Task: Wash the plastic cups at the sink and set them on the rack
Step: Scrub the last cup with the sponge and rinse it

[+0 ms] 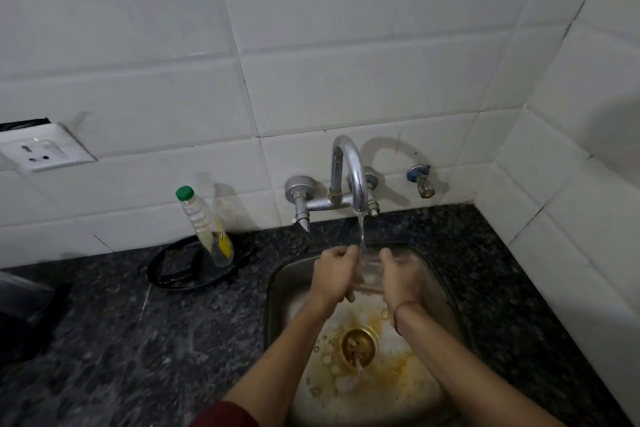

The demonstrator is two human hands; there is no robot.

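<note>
A clear plastic cup [370,270] sits between my two hands over the steel sink [277,291], right under the running tap [356,180]. Water streams from the spout onto the cup. My left hand [332,276] grips the cup's left side with curled fingers. My right hand [401,276] wraps its right side. The cup is see-through and mostly hidden by my fingers. No rack is in view.
A brass drain [358,347] lies in the stained, foamy sink bottom. A green-capped clear bottle [204,225] leans on a black round tray [187,270] on the dark granite counter [138,340]. A wall socket [38,151] is far left, a small valve [422,182] right of the tap.
</note>
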